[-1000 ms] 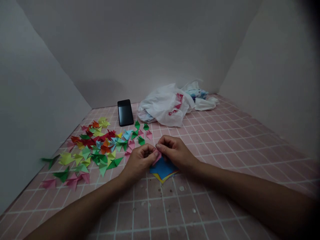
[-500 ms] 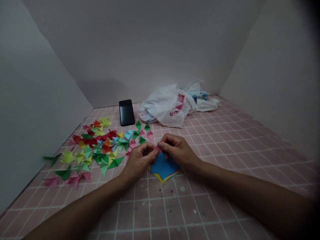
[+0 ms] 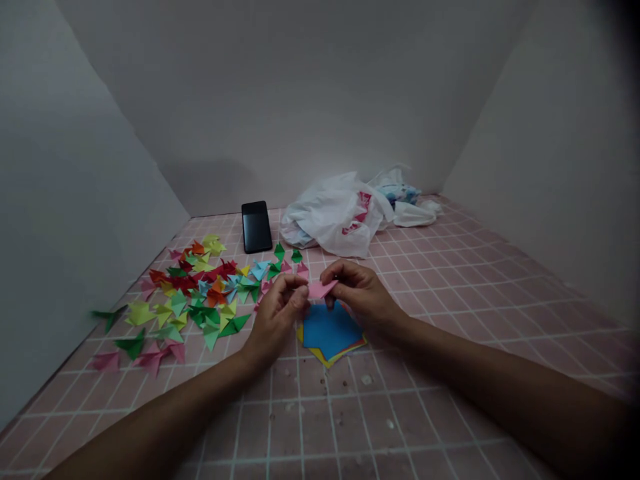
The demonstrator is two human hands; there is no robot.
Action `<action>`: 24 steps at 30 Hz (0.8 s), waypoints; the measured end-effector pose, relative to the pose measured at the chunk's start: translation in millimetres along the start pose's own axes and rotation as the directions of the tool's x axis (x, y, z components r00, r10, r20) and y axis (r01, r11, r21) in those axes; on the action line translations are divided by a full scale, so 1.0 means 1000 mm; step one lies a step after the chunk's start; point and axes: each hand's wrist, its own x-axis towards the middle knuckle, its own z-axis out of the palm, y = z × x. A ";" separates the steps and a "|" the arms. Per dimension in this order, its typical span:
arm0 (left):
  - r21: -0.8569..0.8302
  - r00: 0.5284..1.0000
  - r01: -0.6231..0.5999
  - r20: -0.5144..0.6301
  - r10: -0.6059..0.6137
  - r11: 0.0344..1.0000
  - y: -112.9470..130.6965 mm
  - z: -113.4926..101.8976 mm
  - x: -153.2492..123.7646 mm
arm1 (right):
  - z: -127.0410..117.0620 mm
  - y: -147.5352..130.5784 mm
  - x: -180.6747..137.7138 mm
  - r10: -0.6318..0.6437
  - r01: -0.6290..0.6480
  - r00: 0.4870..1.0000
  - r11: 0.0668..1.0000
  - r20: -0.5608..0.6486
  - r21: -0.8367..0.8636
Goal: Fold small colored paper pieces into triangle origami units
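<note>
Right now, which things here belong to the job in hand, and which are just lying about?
Job in hand:
- left hand and right hand, both pinching a pink paper piece
- stack of origami paper squares, blue on top
- pile of folded paper triangles

Lying about:
- black smartphone
- white plastic bag
- crumpled white wrapping

readable text: none | white plastic bag (image 3: 327, 217): red print on its side | legibility: nil (creased, too small to read)

The right hand (image 3: 361, 293) hides one end of the folded pink paper (image 3: 320, 289).
</note>
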 end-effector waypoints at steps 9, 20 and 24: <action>-0.278 0.981 0.195 0.036 -0.192 0.941 -0.006 0.004 0.000 | 0.002 0.000 -0.004 0.026 -0.026 0.999 1.000 0.022 0.011; -0.216 0.972 0.226 0.116 -0.204 0.950 -0.009 0.004 0.001 | 0.003 0.002 -0.008 0.150 -0.146 0.987 0.986 0.052 -0.083; 0.164 0.997 -0.033 -0.057 0.043 0.986 -0.005 0.001 0.001 | 0.004 0.000 -0.007 0.071 -0.090 0.995 0.944 -0.070 -0.317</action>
